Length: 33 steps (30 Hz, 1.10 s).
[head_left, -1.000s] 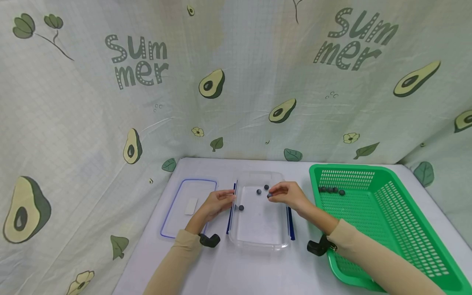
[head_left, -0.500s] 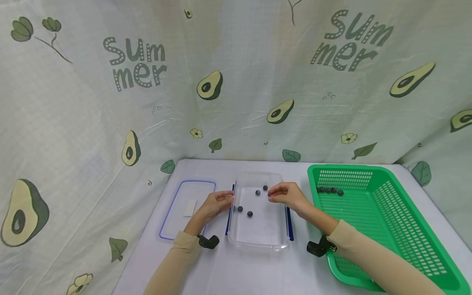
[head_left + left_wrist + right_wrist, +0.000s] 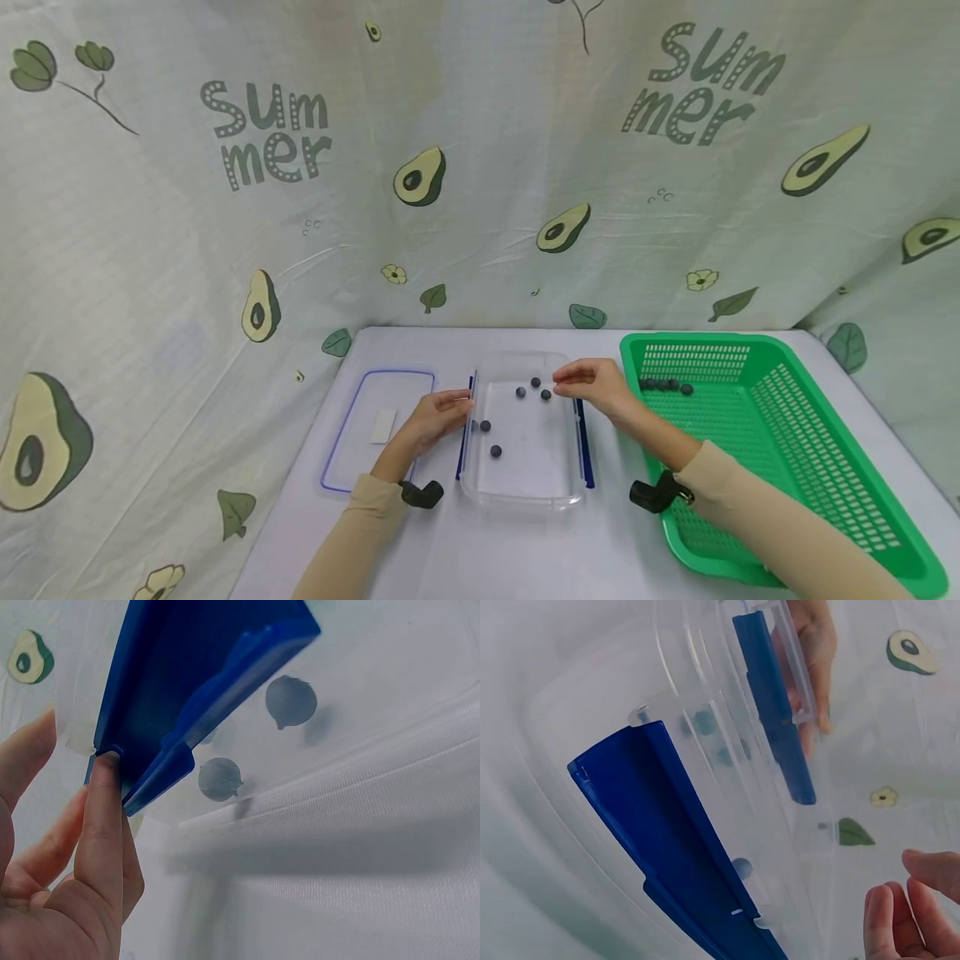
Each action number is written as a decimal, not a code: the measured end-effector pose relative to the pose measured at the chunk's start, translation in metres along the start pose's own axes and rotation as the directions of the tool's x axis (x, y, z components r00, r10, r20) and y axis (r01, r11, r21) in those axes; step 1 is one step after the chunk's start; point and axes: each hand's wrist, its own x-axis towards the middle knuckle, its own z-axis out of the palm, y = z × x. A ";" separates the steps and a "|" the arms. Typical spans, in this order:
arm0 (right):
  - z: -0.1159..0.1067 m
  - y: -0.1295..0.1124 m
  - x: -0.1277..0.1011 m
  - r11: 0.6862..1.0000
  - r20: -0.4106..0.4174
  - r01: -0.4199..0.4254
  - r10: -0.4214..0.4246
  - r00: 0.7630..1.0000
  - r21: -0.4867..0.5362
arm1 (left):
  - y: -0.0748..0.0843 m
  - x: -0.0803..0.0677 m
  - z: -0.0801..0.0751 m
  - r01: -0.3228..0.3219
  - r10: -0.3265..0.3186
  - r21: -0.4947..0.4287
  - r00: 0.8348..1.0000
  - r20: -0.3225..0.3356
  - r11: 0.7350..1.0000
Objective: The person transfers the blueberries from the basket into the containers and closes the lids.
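A makeshift recording booth, not a home: avocado-print curtain (image 3: pixel 450 167) hangs round three sides of a white table (image 3: pixel 525 550), walling off the room behind.

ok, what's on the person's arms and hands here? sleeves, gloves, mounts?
Both arms wear long, close-fitting beige sleeves. The left hand and right hand are bare: no gloves. A small black camera mount sits at each wrist, left and right. No cables visible.

Clear plastic container (image 3: pixel 525 467): rectangular, lidless, upright on the table, a blue latch flap hanging open on each long side. Five small dark round berries (image 3: pixel 496 451) lie loose on its floor: three close together near the far end, two apart toward the left wall, none touching.
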 end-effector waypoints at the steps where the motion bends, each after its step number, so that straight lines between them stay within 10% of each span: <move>1: -0.002 -0.001 0.000 1.000 -0.007 -0.002 0.002 1.000 0.007 | 0.000 0.000 0.000 0.001 -0.001 -0.002 1.000 0.000 1.000; 33: -0.077 0.002 -0.023 1.000 -0.138 -0.016 0.014 0.990 -0.014 | 0.001 -0.002 0.000 -0.001 0.001 0.010 1.000 -0.012 1.000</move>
